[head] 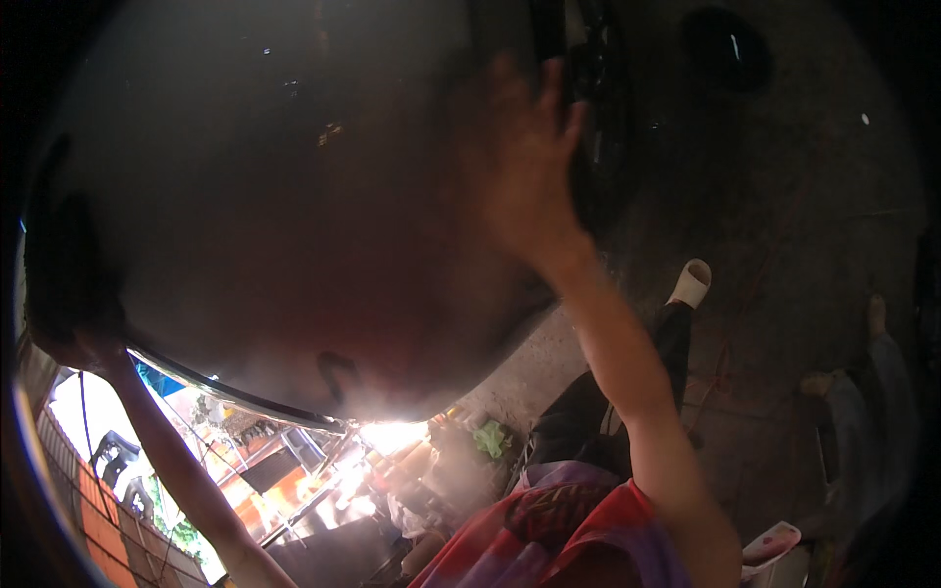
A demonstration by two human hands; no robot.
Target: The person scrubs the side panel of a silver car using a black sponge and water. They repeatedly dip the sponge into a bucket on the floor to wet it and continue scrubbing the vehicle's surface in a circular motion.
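Note:
A large, dark, glossy curved panel (294, 220) fills the upper left, with small reflections on it. What it belongs to is hard to tell. My right hand (518, 169) lies on or just over the panel near its right side, blurred, fingers spread, with nothing visible in it. Far left, my left hand (99, 353) is at the panel's shadowed lower corner. Its fingers are lost in the dark, so I cannot see whether they grip anything. Along the panel's lower edge runs a bright rim (242, 403).
A light-coloured shoe (691, 285) rests on the dim floor (772, 294). Another person's legs (853, 419) are at the right. A light slipper with reddish spots (772, 545) is lower right. Below the panel are a green crumpled item (491, 439) and sunlit clutter (287, 463).

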